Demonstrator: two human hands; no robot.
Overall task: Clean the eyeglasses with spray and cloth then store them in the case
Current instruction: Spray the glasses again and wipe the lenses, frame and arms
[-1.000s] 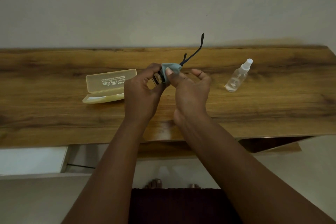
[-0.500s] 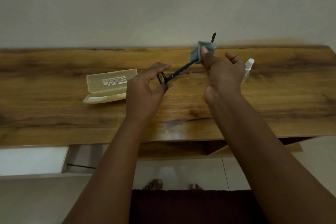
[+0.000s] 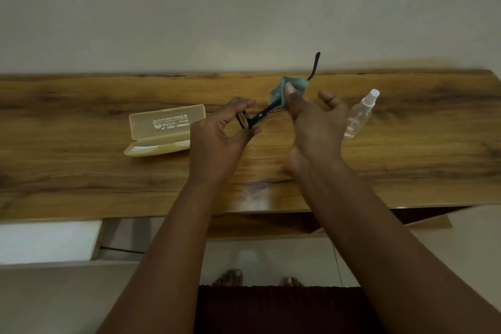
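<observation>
Mid-frame, eyeglasses (image 3: 250,122) pinched at the front by left hand (image 3: 217,138); temple arm rubbed with cloth (image 3: 284,89) pinched by right hand (image 3: 314,122); case (image 3: 165,130) lies open, storing not yet done.

On the table (image 3: 81,171), the open case (image 3: 165,130) lies left of the hands and the bottle (image 3: 359,116) right; between them the glasses (image 3: 260,116) are held above the tabletop, cloth (image 3: 284,89) around one arm
</observation>
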